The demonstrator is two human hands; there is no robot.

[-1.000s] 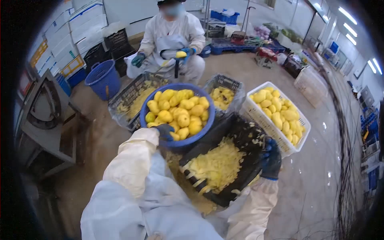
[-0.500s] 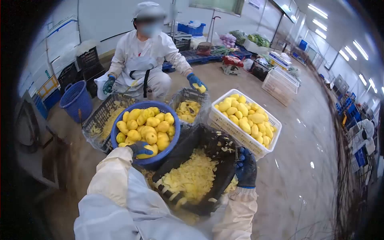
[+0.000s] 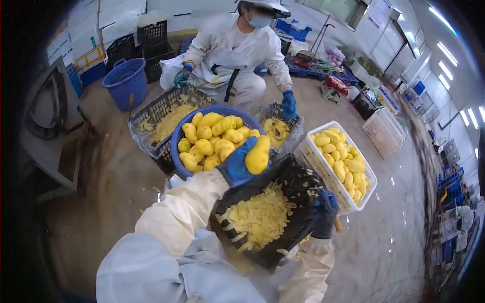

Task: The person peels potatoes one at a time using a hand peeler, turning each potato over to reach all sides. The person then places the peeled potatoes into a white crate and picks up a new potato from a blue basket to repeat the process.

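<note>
My left hand (image 3: 238,164), in a blue glove, is closed around a yellow potato (image 3: 257,155) above the near rim of the blue basket (image 3: 233,109). More yellow potatoes (image 3: 204,146) fill that basket. My right hand (image 3: 325,212), in a dark blue glove, grips a peeler, mostly hidden by the fingers; a brownish handle end (image 3: 338,225) sticks out below. It is beside the right edge of a black-lined container (image 3: 298,177). Pale yellow peelings (image 3: 260,214) lie heaped in that container, between my hands and below them.
A white crate (image 3: 371,189) of smooth yellow potatoes stands on the right. Across from me sits a co-worker (image 3: 237,55) in white with blue gloves. Near them are a dark crate of peelings (image 3: 174,118) and a lined bin (image 3: 275,132). A blue bucket (image 3: 124,83) stands at left.
My left hand has lifted a potato out of the blue basket and moved right with it. My view has turned, shifting the scene. The co-worker's hand no longer shows a yellow piece.
</note>
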